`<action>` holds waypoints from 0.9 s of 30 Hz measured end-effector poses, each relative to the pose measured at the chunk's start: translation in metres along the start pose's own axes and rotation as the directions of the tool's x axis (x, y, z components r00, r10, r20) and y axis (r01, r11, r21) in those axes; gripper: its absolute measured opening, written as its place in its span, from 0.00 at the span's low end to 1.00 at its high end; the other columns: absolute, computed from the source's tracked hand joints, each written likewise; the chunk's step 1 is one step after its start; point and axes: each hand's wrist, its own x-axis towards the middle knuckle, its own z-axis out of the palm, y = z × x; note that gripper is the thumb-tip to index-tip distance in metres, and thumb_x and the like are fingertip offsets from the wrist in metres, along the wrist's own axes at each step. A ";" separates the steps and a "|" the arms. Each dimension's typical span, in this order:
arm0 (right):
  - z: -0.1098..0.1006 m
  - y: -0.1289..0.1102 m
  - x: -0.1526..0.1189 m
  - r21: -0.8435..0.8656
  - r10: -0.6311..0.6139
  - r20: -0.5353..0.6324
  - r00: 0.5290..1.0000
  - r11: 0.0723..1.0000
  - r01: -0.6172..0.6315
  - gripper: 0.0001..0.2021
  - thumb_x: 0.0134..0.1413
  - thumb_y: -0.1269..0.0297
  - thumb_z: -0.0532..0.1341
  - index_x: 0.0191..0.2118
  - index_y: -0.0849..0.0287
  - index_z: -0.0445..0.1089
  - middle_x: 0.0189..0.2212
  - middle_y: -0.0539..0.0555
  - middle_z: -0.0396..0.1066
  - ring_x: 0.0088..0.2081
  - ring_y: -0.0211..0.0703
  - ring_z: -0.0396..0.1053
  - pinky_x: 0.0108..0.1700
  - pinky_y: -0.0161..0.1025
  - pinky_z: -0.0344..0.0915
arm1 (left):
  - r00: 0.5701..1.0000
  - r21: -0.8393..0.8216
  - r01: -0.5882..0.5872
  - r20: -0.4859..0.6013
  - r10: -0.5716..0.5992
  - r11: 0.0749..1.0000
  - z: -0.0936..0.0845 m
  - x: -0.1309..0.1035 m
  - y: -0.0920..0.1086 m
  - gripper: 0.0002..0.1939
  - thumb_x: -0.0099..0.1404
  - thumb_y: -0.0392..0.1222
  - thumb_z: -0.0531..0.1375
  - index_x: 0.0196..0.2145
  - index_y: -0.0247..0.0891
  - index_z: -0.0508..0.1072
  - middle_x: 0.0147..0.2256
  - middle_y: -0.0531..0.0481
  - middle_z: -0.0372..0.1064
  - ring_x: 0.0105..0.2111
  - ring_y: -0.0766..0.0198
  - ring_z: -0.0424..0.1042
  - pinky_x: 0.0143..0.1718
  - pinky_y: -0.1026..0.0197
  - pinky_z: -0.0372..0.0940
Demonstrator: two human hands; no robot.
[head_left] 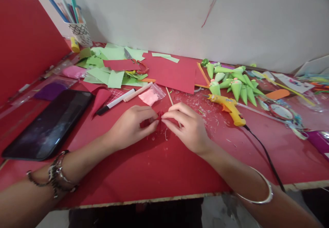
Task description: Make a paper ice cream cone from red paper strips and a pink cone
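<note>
The small red paper piece [159,117] lies at the middle of the red table [154,173], just in front of the person, and both hands meet on it. The left hand [131,125] pinches its left edge between thumb and forefinger, fingertips pressed together on the paper. The right hand [186,127] pinches the right edge in the same manner, and a thin wooden stick [170,97] runs out from under its fingers toward the back of the table. The paper appears folded or creased; its exact shape is too small to tell.

Judged step: shaping or folding the piece around or beside the stick. The next move would call for a steady two-handed pinch so the fold does not spring open, and for one hand to come free if adhesive is wanted.

The yellow glue gun [230,107] lies near the right hand, its black cord [264,156] trailing off the front edge. Behind it is a cluster of green paper cones [236,84]. Near the left hand are a marker [117,102], a small plastic bag with pink contents [151,96] and a red paper cone [100,99]. A dark tablet [48,125] lies well to the left. Green paper offcuts [113,67] and a red sheet [172,72] cover the back, with a pen cup [81,32] by the wall.
</note>
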 end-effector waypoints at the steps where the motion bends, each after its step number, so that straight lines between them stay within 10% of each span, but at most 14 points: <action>1: 0.000 0.000 0.000 -0.001 -0.006 0.002 1.000 1.000 0.006 0.04 0.54 0.70 0.55 0.33 0.59 0.67 0.30 0.52 0.64 0.33 0.37 0.64 0.36 0.35 0.62 | 1.000 -0.007 0.001 0.000 -0.001 1.000 0.000 0.000 0.000 0.05 0.59 0.35 0.52 0.26 0.35 0.65 0.23 0.55 0.64 0.24 0.70 0.62 0.28 0.67 0.56; 27: -0.001 0.009 0.005 0.199 0.198 -0.078 0.977 0.963 -0.180 0.06 0.55 0.70 0.49 0.29 0.59 0.60 0.26 0.49 0.61 0.29 0.36 0.61 0.32 0.34 0.58 | 0.999 0.243 0.040 -0.006 -0.040 0.969 -0.008 -0.001 -0.003 0.13 0.62 0.39 0.47 0.27 0.35 0.69 0.26 0.50 0.69 0.28 0.65 0.67 0.30 0.64 0.60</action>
